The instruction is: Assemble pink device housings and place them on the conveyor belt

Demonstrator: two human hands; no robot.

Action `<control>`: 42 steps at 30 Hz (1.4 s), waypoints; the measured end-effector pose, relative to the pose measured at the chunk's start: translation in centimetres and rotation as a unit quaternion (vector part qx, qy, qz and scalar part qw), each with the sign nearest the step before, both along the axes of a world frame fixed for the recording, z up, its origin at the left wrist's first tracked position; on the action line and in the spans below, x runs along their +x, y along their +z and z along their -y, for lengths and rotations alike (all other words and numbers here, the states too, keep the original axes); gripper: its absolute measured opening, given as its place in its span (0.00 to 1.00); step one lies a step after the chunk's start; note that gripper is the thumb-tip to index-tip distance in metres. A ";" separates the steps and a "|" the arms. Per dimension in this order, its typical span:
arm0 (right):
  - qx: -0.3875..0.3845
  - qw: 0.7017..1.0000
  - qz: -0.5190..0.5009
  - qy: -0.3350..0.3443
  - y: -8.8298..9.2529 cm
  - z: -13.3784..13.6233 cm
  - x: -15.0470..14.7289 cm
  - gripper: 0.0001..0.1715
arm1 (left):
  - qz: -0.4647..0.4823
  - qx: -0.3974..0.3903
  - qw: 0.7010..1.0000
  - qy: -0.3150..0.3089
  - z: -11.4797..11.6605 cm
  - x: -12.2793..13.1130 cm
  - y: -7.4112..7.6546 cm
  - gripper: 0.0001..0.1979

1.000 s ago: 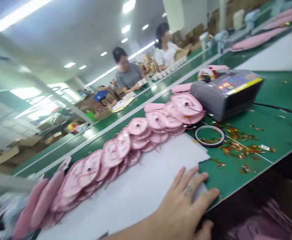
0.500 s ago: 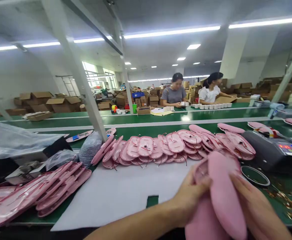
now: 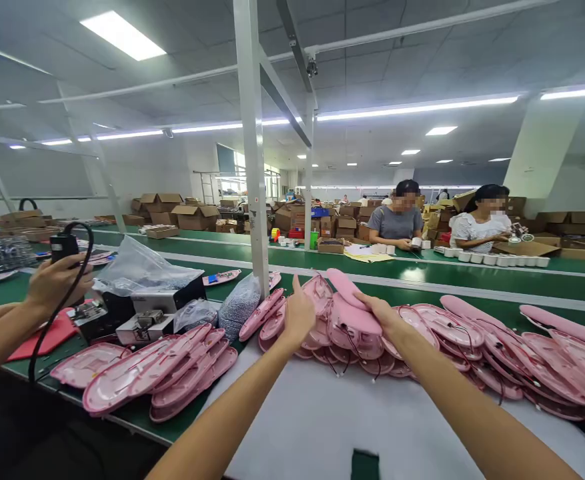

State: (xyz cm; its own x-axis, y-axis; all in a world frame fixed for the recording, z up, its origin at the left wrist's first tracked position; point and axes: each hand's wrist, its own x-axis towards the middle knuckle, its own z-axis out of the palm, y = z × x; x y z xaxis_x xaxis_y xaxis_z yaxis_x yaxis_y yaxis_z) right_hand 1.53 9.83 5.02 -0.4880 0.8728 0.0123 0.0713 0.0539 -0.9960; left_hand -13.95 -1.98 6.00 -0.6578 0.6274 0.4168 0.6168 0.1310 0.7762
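My right hand (image 3: 381, 315) grips a pink oval shell (image 3: 347, 288), smooth side up, its fingers over the edge. It holds the shell above a row of pink shells (image 3: 425, 327) that lie with their hollow sides up and thin wires hanging out. My left hand (image 3: 299, 312) is at the left part of that row, close beside a shell. One digit there points up and apart; the other fingers are largely hidden behind the hand, and I see nothing held in it.
A white sheet (image 3: 317, 420) with a dark cut-out covers the near bench. More pink shells (image 3: 192, 373) are stacked left, near a bag of small parts (image 3: 242, 305) and a metal post (image 3: 255, 167). At far left a co-worker's hand (image 3: 55, 283) holds a black corded device. Two people sit across.
The view has swung left. My hands have gone from holding pink shells low over the near bench out to the row; my left hand has come off the shell in my right hand.
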 end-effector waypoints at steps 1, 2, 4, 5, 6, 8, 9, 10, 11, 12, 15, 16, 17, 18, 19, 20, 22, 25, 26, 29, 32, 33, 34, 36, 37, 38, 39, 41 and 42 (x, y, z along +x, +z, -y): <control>0.024 0.999 0.029 -0.020 -0.2 -0.9 0.1 0.25 | -0.038 -0.026 0.999 -0.002 0.2 -0.4 -0.3 0.25; 0.048 0.996 0.061 -0.041 -0.5 -1.6 0.2 0.25 | -0.074 -0.048 0.996 -0.005 0.3 -0.5 -0.5 0.26; 0.098 0.984 0.121 -0.083 -1.0 -2.5 0.0 0.27 | -0.144 -0.078 0.986 -0.008 0.5 -0.3 -0.9 0.29; 0.124 0.976 0.146 -0.103 -1.2 -2.7 -0.2 0.29 | -0.177 -0.086 0.980 -0.007 0.5 0.1 -1.1 0.31; 0.150 0.967 0.166 -0.122 -1.3 -2.9 -0.5 0.30 | -0.210 -0.091 0.973 -0.009 0.5 0.5 -1.2 0.32; 0.198 0.949 0.191 -0.153 -1.1 -3.1 -1.1 0.29 | -0.274 -0.098 0.956 -0.038 0.6 1.5 -1.5 0.32; 0.218 0.941 0.196 -0.168 -0.8 -3.3 -1.3 0.27 | -0.303 -0.104 0.945 -0.068 0.5 2.2 -1.7 0.30; 0.234 0.934 0.197 -0.183 -0.3 -3.6 -1.2 0.25 | -0.330 -0.111 0.932 -0.105 0.5 2.9 -2.0 0.27; 0.249 0.928 0.195 -0.199 0.3 -4.0 -0.8 0.23 | -0.352 -0.120 0.917 -0.146 0.3 3.6 -2.3 0.24; 0.264 0.921 0.190 -0.216 0.8 -4.4 -0.2 0.22 | -0.371 -0.129 0.901 -0.183 0.0 4.4 -2.8 0.23; 0.331 0.890 0.176 -0.259 1.9 -5.2 3.0 0.24 | -0.403 -0.144 0.871 -0.240 -1.4 6.7 -4.4 0.35; 0.357 0.878 0.178 -0.264 1.8 -5.2 4.3 0.24 | -0.408 -0.144 0.868 -0.242 -2.1 7.3 -4.8 0.37; 0.384 0.867 0.185 -0.258 1.5 -5.0 5.5 0.24 | -0.411 -0.143 0.868 -0.241 -2.8 7.8 -5.1 0.36; 0.416 0.856 0.197 -0.235 0.8 -4.7 6.5 0.24 | -0.411 -0.142 0.868 -0.240 -3.5 8.0 -5.1 0.33; 0.448 0.845 0.213 -0.200 -0.1 -4.3 7.5 0.23 | -0.409 -0.141 0.869 -0.239 -4.1 8.1 -5.0 0.30; 0.480 0.833 0.229 -0.155 -1.1 -3.9 8.2 0.23 | -0.405 -0.136 0.872 -0.238 -4.5 8.0 -4.6 0.27; 0.526 0.808 0.256 -0.068 -3.2 -3.1 9.2 0.24 | -0.388 -0.116 0.886 -0.225 -4.9 7.2 -3.4 0.26; 0.551 0.789 0.273 -0.012 -5.6 -2.4 9.6 0.24 | -0.337 -0.051 0.928 -0.149 -4.9 5.8 -1.6 0.28; 0.558 0.782 0.278 -0.010 -6.0 -2.3 9.5 0.24 | -0.313 -0.028 0.943 -0.108 -4.9 5.5 -1.2 0.28; 0.576 0.761 0.297 -0.030 -6.4 -1.7 9.3 0.23 | -0.243 0.000 0.970 -0.001 -5.0 5.4 -1.7 0.26; 0.583 0.760 0.284 -0.053 -6.0 -1.4 9.8 0.25 | -0.225 -0.025 0.974 0.016 -4.5 6.2 -3.2 0.26; 0.586 0.761 0.272 -0.061 -5.8 -1.6 10.4 0.25 | -0.242 -0.029 0.970 0.009 -4.2 6.5 -3.6 0.27; 0.587 0.763 0.262 -0.069 -5.5 -2.0 11.1 0.23 | -0.268 -0.029 0.963 -0.002 -3.8 6.8 -3.7 0.26; 0.575 0.769 0.262 -0.092 -4.8 -3.6 13.1 0.20 | -0.329 -0.022 0.943 -0.047 -3.1 7.6 -3.5 0.24; 0.562 0.774 0.273 -0.105 -4.5 -4.6 14.3 0.20 | -0.355 -0.022 0.930 -0.087 -2.9 8.0 -3.3 0.23; 0.548 0.777 0.287 -0.118 -4.3 -5.8 15.5 0.22 | -0.374 -0.028 0.917 -0.137 -2.9 8.6 -3.1 0.22; 0.536 0.778 0.303 -0.127 -4.1 -6.8 16.5 0.23 | -0.385 -0.039 0.903 -0.187 -3.1 9.3 -3.1 0.23; 0.530 0.773 0.327 -0.124 -4.2 -8.5 18.0 0.23 | -0.407 -0.073 0.870 -0.267 -4.2 10.6 -3.5 0.26; 0.534 0.769 0.334 -0.112 -4.3 -9.0 18.4 0.22 | -0.421 -0.091 0.856 -0.285 -5.0 11.2 -4.0 0.28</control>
